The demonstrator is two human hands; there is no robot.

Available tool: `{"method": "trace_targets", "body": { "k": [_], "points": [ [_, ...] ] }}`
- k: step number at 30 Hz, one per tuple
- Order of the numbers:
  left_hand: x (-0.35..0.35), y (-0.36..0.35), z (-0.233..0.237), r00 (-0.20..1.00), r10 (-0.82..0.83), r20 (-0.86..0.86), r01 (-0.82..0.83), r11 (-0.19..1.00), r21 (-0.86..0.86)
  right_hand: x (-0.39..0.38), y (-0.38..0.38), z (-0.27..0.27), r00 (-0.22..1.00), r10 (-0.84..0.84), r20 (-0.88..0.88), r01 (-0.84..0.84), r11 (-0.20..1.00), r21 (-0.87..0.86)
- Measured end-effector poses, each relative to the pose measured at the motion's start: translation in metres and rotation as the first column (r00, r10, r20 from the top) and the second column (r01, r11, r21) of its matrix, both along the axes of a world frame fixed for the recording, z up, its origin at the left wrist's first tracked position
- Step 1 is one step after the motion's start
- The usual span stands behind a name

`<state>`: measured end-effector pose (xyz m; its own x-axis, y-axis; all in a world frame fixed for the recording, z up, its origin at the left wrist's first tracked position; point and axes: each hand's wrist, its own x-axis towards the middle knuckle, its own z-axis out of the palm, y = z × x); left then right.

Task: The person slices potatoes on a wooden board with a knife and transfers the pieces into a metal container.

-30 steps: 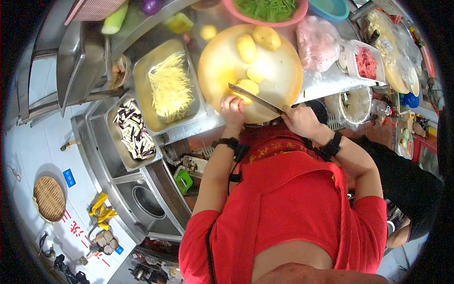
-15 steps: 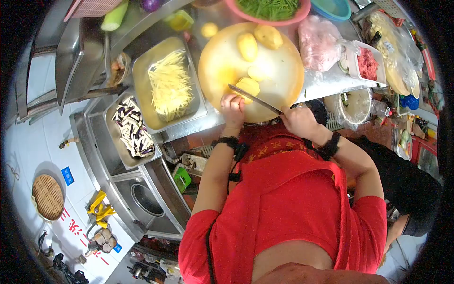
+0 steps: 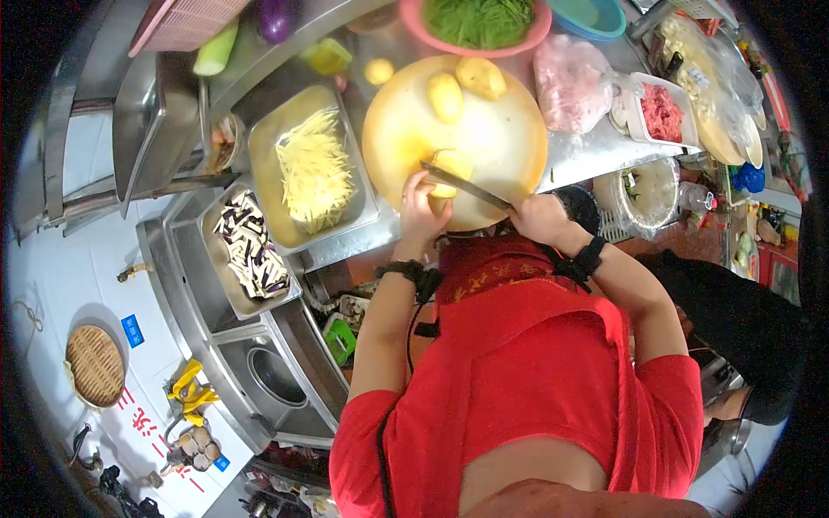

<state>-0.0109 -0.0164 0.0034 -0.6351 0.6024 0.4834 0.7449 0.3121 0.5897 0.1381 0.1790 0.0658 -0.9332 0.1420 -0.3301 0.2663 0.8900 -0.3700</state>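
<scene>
A round cutting board [image 3: 509, 155] lies on the steel counter. My right hand [image 3: 544, 219] grips the handle of a kitchen knife [image 3: 471, 188], its blade slanting up and left across a peeled, cut potato [image 3: 452, 161]. Parts of that potato show on both sides of the blade. At its left end, my left hand [image 3: 420, 211] has its fingers curled against the potato; their exact contact is partly hidden. Two whole peeled potatoes, an upright-looking one [image 3: 445, 97] and another [image 3: 481, 78], rest toward the board's far edge.
Left of the board stands a steel tray [image 3: 363, 194] of potato strips [image 3: 315, 168], then a tray of eggplant strips [image 3: 250, 246]. Beyond are a pink basin [image 3: 542, 36] of cut greens and a small potato [image 3: 378, 72]. Rightward are a pink plastic bag [image 3: 570, 82], red meat [image 3: 661, 112] and another person [image 3: 734, 328].
The blade now lies across the cut potato, where it earlier sat nearer its close side. My left fingers have shifted and opened out slightly. The whole view has moved a little.
</scene>
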Motion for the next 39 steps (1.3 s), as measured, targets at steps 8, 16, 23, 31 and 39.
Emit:
{"method": "trace_targets", "body": {
  "k": [8, 16, 23, 31, 39],
  "points": [
    [0.009, 0.009, -0.006, 0.988, 0.152, 0.019, -0.150, 0.985, -0.090, 0.009, 0.009, 0.005, 0.996, -0.052, -0.067, 0.052, 0.999, -0.011],
    [0.021, 0.026, 0.007, 0.928, 0.213, 0.307, -0.261, 0.958, 0.122, 0.011, -0.004, -0.005, 0.994, -0.041, -0.103, 0.037, 0.999, -0.036],
    [0.011, 0.009, -0.017, 0.924, 0.118, 0.363, -0.154, 0.986, 0.072, 0.011, -0.004, 0.004, 0.992, -0.041, -0.118, 0.036, 0.998, -0.044],
    [0.020, 0.018, -0.015, 0.996, 0.034, 0.079, -0.038, 0.998, 0.047, 0.024, 0.014, 0.013, 0.998, -0.002, -0.069, 0.001, 1.000, -0.014],
    [0.016, 0.020, -0.022, 0.990, 0.049, -0.133, -0.044, 0.998, 0.038, 0.024, 0.011, 0.015, 0.976, 0.019, -0.218, -0.017, 1.000, 0.010]
  ]
}}
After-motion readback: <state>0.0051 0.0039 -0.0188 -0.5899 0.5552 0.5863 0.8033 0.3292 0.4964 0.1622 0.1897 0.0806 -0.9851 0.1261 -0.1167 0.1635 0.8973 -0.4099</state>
